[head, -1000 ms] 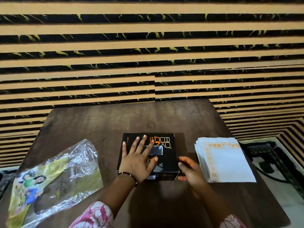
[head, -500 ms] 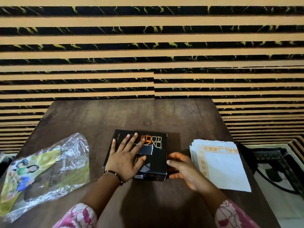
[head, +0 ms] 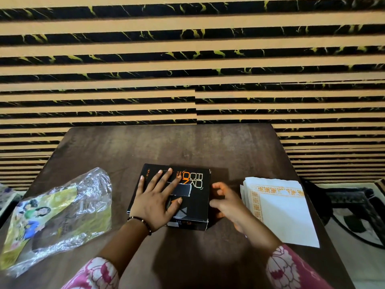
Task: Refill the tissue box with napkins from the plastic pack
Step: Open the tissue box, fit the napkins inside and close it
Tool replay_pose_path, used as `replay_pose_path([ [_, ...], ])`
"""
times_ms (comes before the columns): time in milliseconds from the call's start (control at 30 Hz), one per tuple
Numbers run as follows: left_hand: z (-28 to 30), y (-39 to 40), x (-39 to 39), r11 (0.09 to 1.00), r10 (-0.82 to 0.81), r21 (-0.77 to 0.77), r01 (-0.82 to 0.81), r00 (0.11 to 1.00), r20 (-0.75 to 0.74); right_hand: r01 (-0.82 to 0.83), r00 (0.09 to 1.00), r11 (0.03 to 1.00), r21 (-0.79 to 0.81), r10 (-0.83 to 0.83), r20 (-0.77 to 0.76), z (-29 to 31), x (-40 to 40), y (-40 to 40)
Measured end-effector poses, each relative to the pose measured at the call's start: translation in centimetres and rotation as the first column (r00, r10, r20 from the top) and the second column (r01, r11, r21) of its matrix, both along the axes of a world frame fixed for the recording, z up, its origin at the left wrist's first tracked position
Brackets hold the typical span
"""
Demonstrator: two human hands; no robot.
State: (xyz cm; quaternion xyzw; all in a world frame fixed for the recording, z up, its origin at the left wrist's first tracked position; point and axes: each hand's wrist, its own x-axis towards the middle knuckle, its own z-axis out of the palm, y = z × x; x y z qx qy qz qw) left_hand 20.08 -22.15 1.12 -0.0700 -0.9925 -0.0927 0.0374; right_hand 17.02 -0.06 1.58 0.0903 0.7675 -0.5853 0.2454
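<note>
So napkins (head: pixel 285 211) were out of the plastic pack (head: pixel 56 217), stacked at 3 o'clock of the tissue box (head: pixel 193 197); left hand (head: pixel 156 203) pressed flat on it, right hand (head: pixel 227 203) loosely curled, empty. Loading not started.

pink sleeves (head: pixel 291 270) with white flowers — dark beaded bracelet (head: pixel 141 222).

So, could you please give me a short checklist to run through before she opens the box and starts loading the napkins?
1. Box steadied: ok, left hand lies flat on its top.
2. Right hand free: ok, it holds nothing, fingers curled at the box's right side.
3. Box open: not ok, it looks closed.
4. Napkins within reach: ok, stacked right of the box.
5. Plastic pack out of the way: ok, it lies at the left.
6. Box empty inside: cannot tell.
</note>
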Motion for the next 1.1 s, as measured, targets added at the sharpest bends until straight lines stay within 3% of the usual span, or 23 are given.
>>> replay_pose_path([
  [100,-0.1,0.0,0.0,1.0,-0.004,0.003,0.004,1.0,-0.003,0.093,0.996,0.993,-0.07,-0.093,-0.003,-0.4,-0.2,-0.2],
  [200,-0.2,-0.2,0.0,1.0,-0.013,0.004,0.013,1.0,0.0,0.161,0.985,0.974,-0.159,-0.148,0.09,-0.2,-0.9,-0.2],
  [533,0.0,-0.3,0.0,0.999,-0.032,0.015,0.032,0.999,0.021,0.096,0.981,0.973,-0.208,-0.057,0.186,1.1,-2.7,0.3],
  [667,0.1,-0.4,0.1,0.999,-0.04,0.025,0.039,0.999,0.021,0.102,0.988,0.962,-0.254,-0.068,0.141,0.7,-2.8,0.6],
  [833,0.1,-0.4,0.0,0.999,-0.049,0.01,0.049,0.998,0.029,0.058,0.998,0.978,-0.199,-0.057,0.013,1.3,-2.6,-0.1],
  [1100,0.3,-0.3,0.2,0.998,-0.052,0.02,0.051,0.997,0.048,0.015,0.999,1.0,-0.003,-0.015,-0.037,2.2,-3.4,0.3],
])
